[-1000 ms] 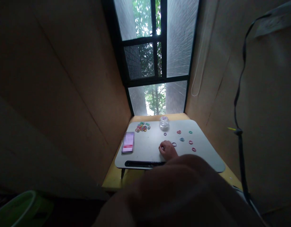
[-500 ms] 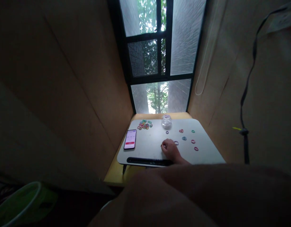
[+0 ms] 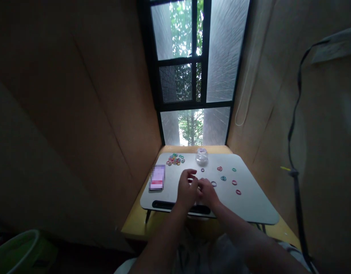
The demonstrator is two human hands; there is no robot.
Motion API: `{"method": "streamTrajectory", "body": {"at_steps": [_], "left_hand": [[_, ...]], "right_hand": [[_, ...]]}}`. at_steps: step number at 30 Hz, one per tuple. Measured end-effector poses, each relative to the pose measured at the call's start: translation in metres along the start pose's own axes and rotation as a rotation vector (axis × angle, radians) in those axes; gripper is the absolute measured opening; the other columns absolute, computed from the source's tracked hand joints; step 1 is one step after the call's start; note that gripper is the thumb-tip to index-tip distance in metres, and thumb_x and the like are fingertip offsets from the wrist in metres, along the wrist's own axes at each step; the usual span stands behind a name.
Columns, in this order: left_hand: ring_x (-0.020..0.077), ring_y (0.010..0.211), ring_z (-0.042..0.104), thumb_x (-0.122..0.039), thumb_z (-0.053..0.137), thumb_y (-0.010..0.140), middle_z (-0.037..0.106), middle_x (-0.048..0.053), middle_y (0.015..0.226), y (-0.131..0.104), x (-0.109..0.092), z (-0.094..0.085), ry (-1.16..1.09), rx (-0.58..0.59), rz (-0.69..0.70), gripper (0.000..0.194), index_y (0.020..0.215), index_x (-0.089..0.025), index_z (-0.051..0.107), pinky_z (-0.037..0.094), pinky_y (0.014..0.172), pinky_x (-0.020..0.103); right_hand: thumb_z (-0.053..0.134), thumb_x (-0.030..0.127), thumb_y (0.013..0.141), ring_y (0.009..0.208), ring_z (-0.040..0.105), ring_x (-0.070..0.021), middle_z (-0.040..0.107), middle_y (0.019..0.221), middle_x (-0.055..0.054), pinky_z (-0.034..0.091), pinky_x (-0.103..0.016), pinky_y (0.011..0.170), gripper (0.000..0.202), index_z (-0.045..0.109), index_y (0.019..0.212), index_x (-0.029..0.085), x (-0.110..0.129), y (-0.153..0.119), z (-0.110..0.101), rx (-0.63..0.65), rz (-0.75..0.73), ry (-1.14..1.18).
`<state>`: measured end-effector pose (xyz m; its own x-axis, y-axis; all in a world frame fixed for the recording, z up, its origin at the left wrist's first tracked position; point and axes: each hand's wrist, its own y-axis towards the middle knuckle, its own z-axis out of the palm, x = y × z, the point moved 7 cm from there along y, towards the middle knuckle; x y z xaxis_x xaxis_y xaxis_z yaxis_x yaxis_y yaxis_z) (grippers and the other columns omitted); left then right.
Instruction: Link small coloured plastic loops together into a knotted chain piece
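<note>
My left hand (image 3: 188, 190) and my right hand (image 3: 208, 192) meet over the near middle of the white lap table (image 3: 181, 182). The right hand's fingers are closed in a pinch; what they hold is hidden. The left hand's fingers curl towards the right fingertips, the upper ones arched above a gap, and anything small between the hands is too small to make out. Just right of my right hand lies a pale purple band (image 3: 213, 184). A dark purple band (image 3: 202, 170) lies beyond the fingertips.
Several coloured bands (image 3: 175, 160) are heaped at the back left, near a phone (image 3: 157, 177). A clear plastic jar (image 3: 202, 157) stands at the back. To the right lie a red band (image 3: 219, 168), blue-green band (image 3: 223, 178), green band (image 3: 234, 169) and pink bands (image 3: 234, 182).
My left hand has come onto the table from below and joined the right hand. My view has tilted up, so the table sits lower and both forearms show.
</note>
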<state>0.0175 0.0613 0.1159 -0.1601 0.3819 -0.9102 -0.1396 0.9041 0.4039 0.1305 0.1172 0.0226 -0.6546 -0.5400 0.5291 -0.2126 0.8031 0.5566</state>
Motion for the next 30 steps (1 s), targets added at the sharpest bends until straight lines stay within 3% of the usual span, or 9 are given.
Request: {"method": "streamTrajectory", "body": {"at_steps": [4,7,10,13,19,30], "left_hand": [[0.0193,0.098,0.059,-0.014,0.051,0.081,0.056,0.011,0.118,-0.002,0.068,0.002,0.192,0.04,0.008,0.036,0.117,-0.016,0.056,0.05,0.084,0.033],[0.0177,0.095,0.06,-0.014,0.047,0.084,0.056,0.013,0.122,-0.008,0.095,0.001,0.265,0.067,-0.03,0.038,0.121,-0.014,0.054,0.049,0.086,0.032],[0.0183,0.09,0.063,-0.018,0.047,0.086,0.064,0.01,0.108,-0.012,0.113,0.003,0.361,0.143,-0.093,0.026,0.108,-0.015,0.061,0.049,0.083,0.031],[0.0187,0.088,0.064,-0.02,0.047,0.088,0.068,0.007,0.097,-0.016,0.119,0.002,0.403,0.175,-0.089,0.02,0.098,-0.017,0.064,0.048,0.081,0.03],[0.0164,0.079,0.064,-0.023,0.052,0.087,0.071,0.004,0.092,-0.021,0.114,0.001,0.36,0.189,-0.081,0.02,0.101,-0.02,0.065,0.048,0.074,0.027],[0.0148,0.072,0.06,-0.02,0.05,0.087,0.067,0.001,0.08,-0.023,0.114,0.001,0.355,0.155,-0.079,0.013,0.088,-0.02,0.062,0.042,0.068,0.025]], "right_hand": [[0.054,0.014,0.082,0.075,0.049,-0.0173,0.055,0.072,-0.001,0.037,-0.029,0.07,0.014,0.056,0.069,0.02,0.001,-0.001,0.003,0.02,-0.023,0.017],[0.056,0.012,0.081,0.077,0.05,-0.0175,0.057,0.075,-0.001,0.038,-0.029,0.072,0.012,0.058,0.073,0.02,0.001,-0.002,0.005,0.018,-0.029,0.028],[0.057,0.01,0.08,0.079,0.051,-0.0175,0.057,0.076,-0.001,0.039,-0.029,0.073,0.012,0.058,0.073,0.02,0.003,-0.003,0.005,0.029,-0.034,0.04],[0.057,0.01,0.079,0.078,0.051,-0.0174,0.058,0.076,-0.001,0.039,-0.029,0.073,0.013,0.058,0.071,0.02,0.005,-0.004,0.005,0.044,-0.042,0.049],[0.056,0.01,0.078,0.077,0.051,-0.0174,0.057,0.075,-0.001,0.039,-0.029,0.073,0.013,0.055,0.069,0.021,0.002,-0.004,0.004,0.032,-0.007,0.039],[0.058,0.015,0.079,0.077,0.05,-0.0181,0.055,0.073,-0.001,0.038,-0.03,0.072,0.014,0.052,0.067,0.02,0.006,-0.006,0.001,0.045,-0.02,0.048]]}}
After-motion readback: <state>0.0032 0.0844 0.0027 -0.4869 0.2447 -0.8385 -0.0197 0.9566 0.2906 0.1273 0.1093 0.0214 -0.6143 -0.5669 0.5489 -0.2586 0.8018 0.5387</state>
